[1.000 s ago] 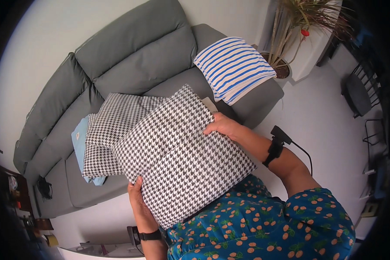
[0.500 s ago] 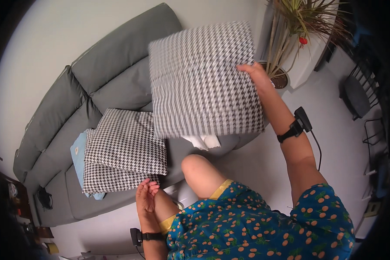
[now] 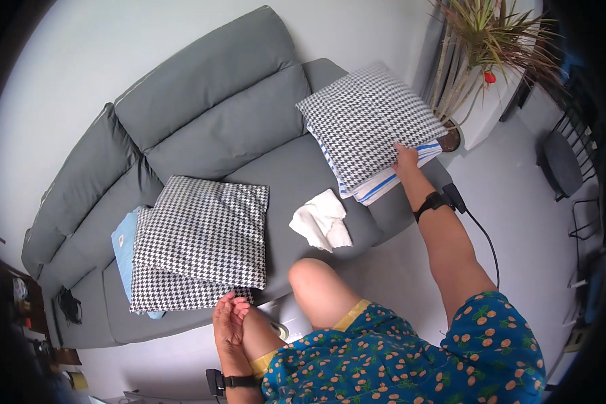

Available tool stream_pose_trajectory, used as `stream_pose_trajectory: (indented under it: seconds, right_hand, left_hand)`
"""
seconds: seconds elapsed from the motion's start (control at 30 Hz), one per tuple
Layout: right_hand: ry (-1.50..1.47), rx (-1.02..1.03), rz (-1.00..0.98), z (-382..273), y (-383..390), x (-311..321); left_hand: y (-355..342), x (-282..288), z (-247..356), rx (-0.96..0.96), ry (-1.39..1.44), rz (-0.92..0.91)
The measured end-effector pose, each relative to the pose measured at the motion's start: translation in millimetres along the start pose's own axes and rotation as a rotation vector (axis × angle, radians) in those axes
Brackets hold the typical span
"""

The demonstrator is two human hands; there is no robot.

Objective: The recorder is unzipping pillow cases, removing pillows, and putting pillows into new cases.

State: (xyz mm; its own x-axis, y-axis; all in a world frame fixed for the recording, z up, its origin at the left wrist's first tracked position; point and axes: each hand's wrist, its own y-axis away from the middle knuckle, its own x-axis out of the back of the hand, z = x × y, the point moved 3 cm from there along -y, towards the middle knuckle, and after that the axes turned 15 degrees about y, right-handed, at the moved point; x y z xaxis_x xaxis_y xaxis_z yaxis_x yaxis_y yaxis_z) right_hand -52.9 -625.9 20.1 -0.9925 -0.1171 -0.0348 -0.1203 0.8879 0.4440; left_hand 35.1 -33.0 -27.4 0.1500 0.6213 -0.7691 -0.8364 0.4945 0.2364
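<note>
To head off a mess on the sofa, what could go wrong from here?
The right hand has the near edge of a checked cushion, which lies on striped cloth at the sofa's end: pulling back while gripping might drag both askew. The left hand is close to two stacked cushions lying skewed, so a bump could shift the top one.

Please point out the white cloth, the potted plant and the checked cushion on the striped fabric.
White cloth (image 3: 321,219): head view, middle of its crumpled top.
Potted plant (image 3: 489,42): head view, leafy crown.
Checked cushion (image 3: 369,121): head view, centre of its upper face.
</note>
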Motion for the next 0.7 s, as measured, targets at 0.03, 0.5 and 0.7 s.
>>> stream_pose_trajectory:
  seconds: [0.03, 0.5, 0.7]
  right_hand:
    - [0.015, 0.038, 0.012, 1, -6, 0]
    - [-0.007, 0.246, -0.165, 16, -1, 16]
    - [0.482, 0.297, -0.390, 116, 85, 28]
  left_hand:
    - [1, 1, 0, -0.001, -0.001, 0.006]
    - [-6, -10, -1, -0.005, 0.007, -0.009]
    - [-21, 4, -9, -0.243, -0.136, 0.204]
